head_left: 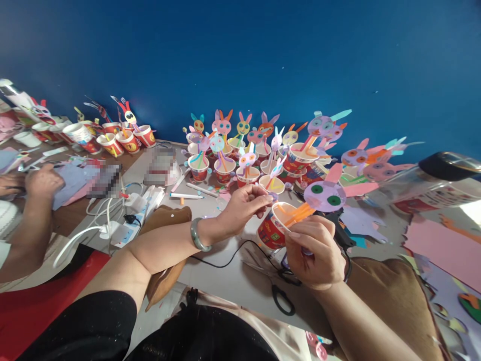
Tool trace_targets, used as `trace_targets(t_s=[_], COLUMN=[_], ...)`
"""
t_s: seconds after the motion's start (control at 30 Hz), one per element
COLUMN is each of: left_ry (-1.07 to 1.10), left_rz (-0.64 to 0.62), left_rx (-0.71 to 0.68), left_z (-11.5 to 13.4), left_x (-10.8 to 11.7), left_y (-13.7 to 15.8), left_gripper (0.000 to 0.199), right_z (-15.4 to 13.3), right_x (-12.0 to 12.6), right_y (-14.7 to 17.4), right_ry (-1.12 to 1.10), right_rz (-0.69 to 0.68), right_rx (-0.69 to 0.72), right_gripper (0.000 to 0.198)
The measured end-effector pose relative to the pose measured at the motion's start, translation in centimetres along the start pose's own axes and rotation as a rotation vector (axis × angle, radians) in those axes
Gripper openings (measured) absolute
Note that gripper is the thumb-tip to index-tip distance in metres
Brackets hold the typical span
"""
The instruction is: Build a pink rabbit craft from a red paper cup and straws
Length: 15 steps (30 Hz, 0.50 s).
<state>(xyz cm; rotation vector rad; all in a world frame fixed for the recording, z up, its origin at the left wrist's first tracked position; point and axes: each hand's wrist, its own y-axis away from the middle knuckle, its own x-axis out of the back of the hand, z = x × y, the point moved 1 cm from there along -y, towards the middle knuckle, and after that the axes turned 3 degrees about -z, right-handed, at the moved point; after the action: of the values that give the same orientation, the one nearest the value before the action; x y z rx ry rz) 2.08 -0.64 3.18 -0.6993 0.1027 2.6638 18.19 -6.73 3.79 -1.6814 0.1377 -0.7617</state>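
Note:
A red printed paper cup (271, 229) is in front of me, with orange paper strips (300, 214) rising from it to a lilac rabbit head (324, 195) with green eyes and pink ears. My right hand (315, 250) is closed, thumb and fingers pinching the cup's rim on its near right side. Something purple shows partly beneath those fingers. To the left of the cup, my left hand (246, 205) pinches a small purple paper piece (273, 196) between thumb and fingertips, close to the far rim. Black-handled scissors (282, 299) lie on the table below the cup.
Several finished rabbit cups (224, 169) stand against the blue wall. At right are a clear bottle (421, 183) and pink paper (447, 250). Markers (187, 196) and a power strip (145, 215) with cables lie left. A co-worker's hand (44, 180) rests near paper sheets.

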Motion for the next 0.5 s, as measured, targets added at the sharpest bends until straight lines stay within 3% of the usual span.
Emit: trace_targets(t_s=[0.5], left_ry=[-0.066], left_rz=[0.000], left_rx=[0.057], left_z=[0.64], left_x=[0.41], left_y=[0.09], left_gripper=[0.052], right_z=[-0.06], right_x=[0.49], right_y=[-0.45], right_ry=[-0.037], right_rz=[-0.063], right_rx=[0.047], right_gripper=[0.027])
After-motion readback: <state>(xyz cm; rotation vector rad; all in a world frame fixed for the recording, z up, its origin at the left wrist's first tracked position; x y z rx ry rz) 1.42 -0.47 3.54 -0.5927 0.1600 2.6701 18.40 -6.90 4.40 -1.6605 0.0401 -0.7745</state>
